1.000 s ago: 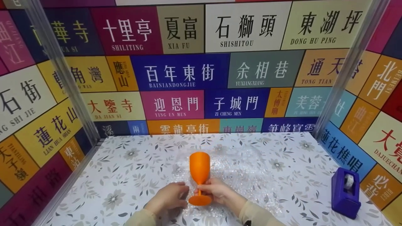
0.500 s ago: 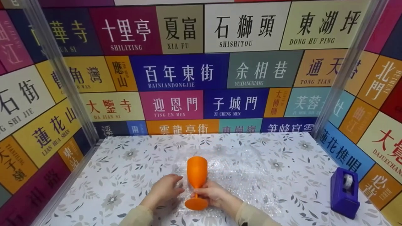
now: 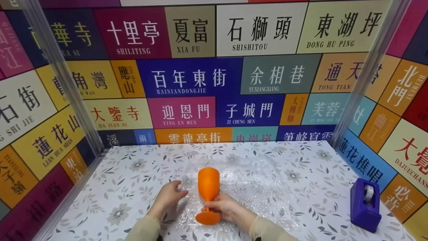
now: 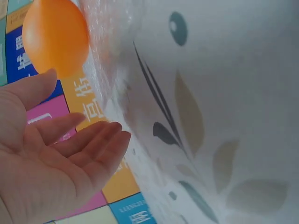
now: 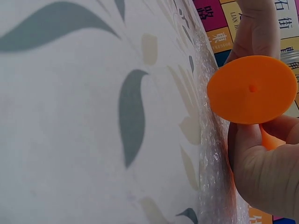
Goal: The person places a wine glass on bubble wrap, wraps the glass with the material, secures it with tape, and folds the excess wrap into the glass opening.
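Orange and smooth, a goblet (image 3: pixel 208 183) is held near the middle of the scene, tilted so that its bowl points away from the person and its round foot comes nearer; the right wrist view shows the foot's flat underside with a small dimple at its centre. Thumb and fingers of the right hand (image 3: pixel 229 206) pinch the stem between bowl and foot. Just left of the goblet, and apart from it in the head view, the left hand (image 3: pixel 169 198) is spread in a relaxed way, its thumb standing away from the softly bent fingers. Clear bubble wrap (image 3: pixel 264 202) lies beneath and to the right of the goblet; whether the two touch, I cannot tell. Under the wrap is a white table surface (image 3: pixel 130 192) patterned with grey flowers and leaves. Pale yellowish sleeves (image 3: pixel 143 229) cover the forearms. Well apart, near the right edge of the table surface, stands a purple tape dispenser (image 3: pixel 365 209) with a tape roll (image 3: pixel 368 193) set in its top. Beyond, walls (image 3: pixel 190 78) of coloured panels carry Chinese characters and Latin lettering, and clear strips (image 3: pixel 357 87) run down near both corners.
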A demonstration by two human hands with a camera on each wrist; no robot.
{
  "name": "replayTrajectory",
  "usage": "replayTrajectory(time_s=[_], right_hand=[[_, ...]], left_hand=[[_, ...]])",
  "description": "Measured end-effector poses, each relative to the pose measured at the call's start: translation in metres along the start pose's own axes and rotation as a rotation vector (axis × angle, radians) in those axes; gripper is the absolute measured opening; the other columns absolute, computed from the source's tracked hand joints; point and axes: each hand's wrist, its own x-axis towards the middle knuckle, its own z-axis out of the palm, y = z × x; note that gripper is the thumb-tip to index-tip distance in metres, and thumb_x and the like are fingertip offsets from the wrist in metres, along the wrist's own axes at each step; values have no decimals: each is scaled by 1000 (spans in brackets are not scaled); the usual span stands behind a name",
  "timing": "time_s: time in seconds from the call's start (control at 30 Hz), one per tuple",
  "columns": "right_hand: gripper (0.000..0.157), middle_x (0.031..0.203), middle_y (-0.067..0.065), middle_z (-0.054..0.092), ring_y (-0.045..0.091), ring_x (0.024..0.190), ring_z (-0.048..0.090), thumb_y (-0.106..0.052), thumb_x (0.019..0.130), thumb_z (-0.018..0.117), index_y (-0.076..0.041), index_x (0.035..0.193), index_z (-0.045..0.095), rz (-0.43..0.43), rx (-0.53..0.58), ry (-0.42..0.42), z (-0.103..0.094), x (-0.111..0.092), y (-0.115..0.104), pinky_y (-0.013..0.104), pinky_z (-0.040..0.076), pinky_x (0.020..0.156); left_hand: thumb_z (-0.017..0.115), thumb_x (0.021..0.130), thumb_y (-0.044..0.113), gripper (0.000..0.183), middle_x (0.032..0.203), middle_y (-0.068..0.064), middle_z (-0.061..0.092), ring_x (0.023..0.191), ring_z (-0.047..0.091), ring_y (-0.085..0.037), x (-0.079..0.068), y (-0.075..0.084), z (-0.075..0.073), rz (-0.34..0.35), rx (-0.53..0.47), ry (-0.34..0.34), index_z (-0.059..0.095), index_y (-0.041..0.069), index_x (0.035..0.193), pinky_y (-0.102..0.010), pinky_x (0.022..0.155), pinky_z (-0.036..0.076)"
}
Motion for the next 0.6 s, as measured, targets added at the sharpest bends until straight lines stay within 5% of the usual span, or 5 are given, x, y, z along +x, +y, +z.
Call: replayTrajectory(time_s=[0.2, 0.37, 0.6], right_hand=[[7, 77, 7, 71, 12, 68, 68, -1, 95, 61, 6, 94, 63, 12, -1, -14, 1, -1, -1, 24, 58, 67], [6, 78, 7, 71, 12, 69, 68, -1, 95, 62, 4, 93, 63, 15, 7, -14, 0, -1, -2, 25, 58, 68], [7, 80, 9, 72, 13, 71, 68, -1, 95, 61, 6, 95, 63, 11, 15, -21, 1, -1, -2, 28, 59, 73]], left_hand=[[74, 86, 20, 54, 115, -26, 64, 99, 64, -35, 5, -1, 0, -135, -111, 41, 56, -11, 128, -46, 86, 55], [73, 87, 18, 55, 110, -18, 64, 85, 65, -26, 7, -1, 4, -249, -240, -5, 53, -9, 130, -39, 75, 58], [72, 87, 17, 52, 97, -12, 64, 78, 64, -23, 9, 1, 6, -280, -228, -15, 53, -9, 128, -37, 72, 58]])
